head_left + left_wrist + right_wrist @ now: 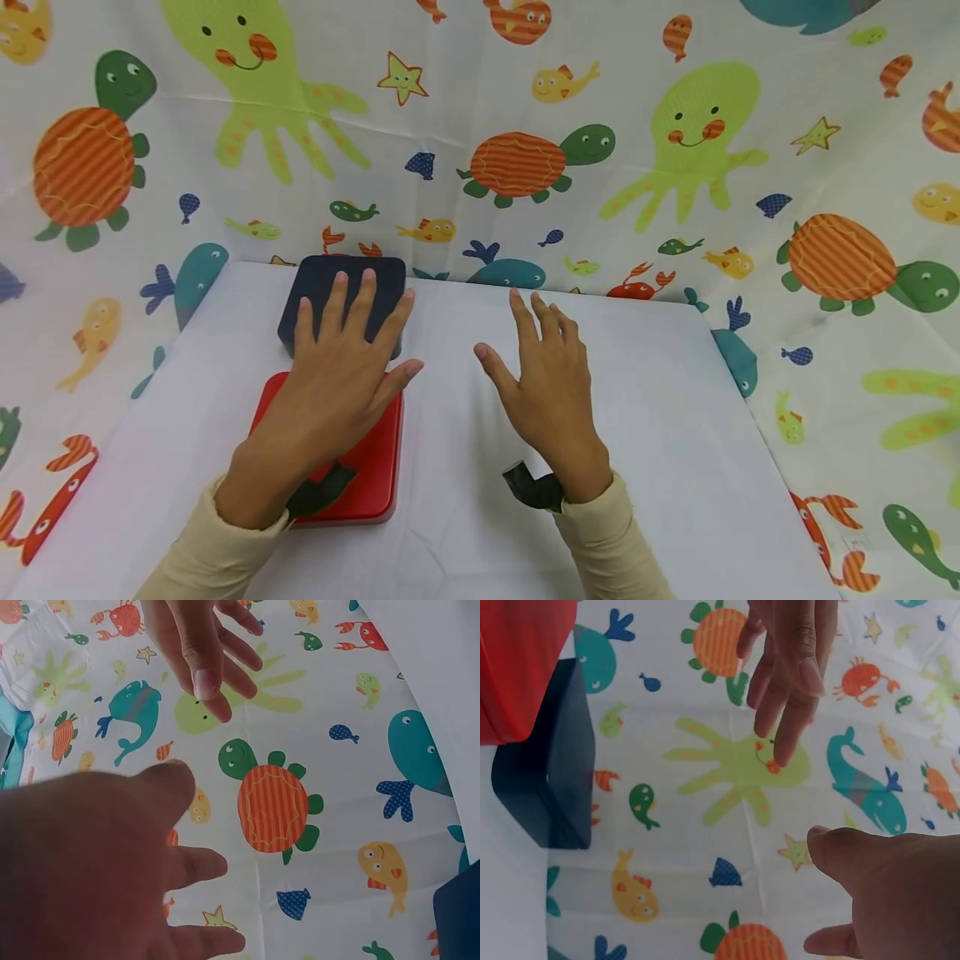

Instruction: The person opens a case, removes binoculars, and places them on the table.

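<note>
My left hand [341, 375] is spread palm down with straight fingers, holding nothing. It overlaps a red box [375, 475] with rounded corners, and its fingertips overlap a dark navy box [388, 279] just behind. Over the white table to the right, my right hand [553, 387] also has straight, spread fingers and nothing in it. In the left wrist view, the left hand [82, 862] is at lower left and the right hand [202, 652] at the top. The right wrist view has the red box [525, 667] and navy box [562, 765] at its left edge.
A white cloth covers the table [660, 467]. Behind it and along both sides hangs a curtain [465, 92] printed with sea animals. Dark bands [536, 487] circle both wrists, next to beige sleeves [607, 542].
</note>
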